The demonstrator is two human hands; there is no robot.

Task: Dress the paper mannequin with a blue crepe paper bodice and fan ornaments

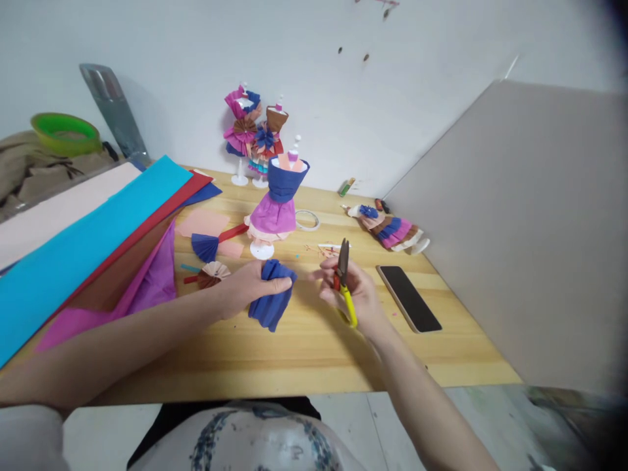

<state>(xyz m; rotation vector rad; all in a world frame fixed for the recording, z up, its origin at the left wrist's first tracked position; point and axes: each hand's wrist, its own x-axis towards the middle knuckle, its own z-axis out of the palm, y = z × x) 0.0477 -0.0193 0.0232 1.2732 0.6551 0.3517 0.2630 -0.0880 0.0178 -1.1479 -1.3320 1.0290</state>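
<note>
Between the thumb and fingers of my left hand (250, 286) is a pleated piece of dark blue crepe paper (271, 302), held above the table's front half. My right hand (360, 294) grips a pair of scissors (346, 281) with yellow and red handles, the dark blades pointing up and seemingly together. Behind my left hand stands a small white mannequin (277, 203) dressed in a blue paper top, a magenta skirt and a pale pink ruffle. Folded paper fans, one blue (205, 246) and one brown and peach (213, 273), lie left of the mannequin.
Long crepe paper sheets (98, 229) cover the left side. Two dressed mannequins (252, 134) stand at the wall. Another dressed mannequin (387, 226) lies at the right, behind a phone (409, 297). A tape roll (307, 220) rests mid-table. A grey partition (515, 216) borders the right.
</note>
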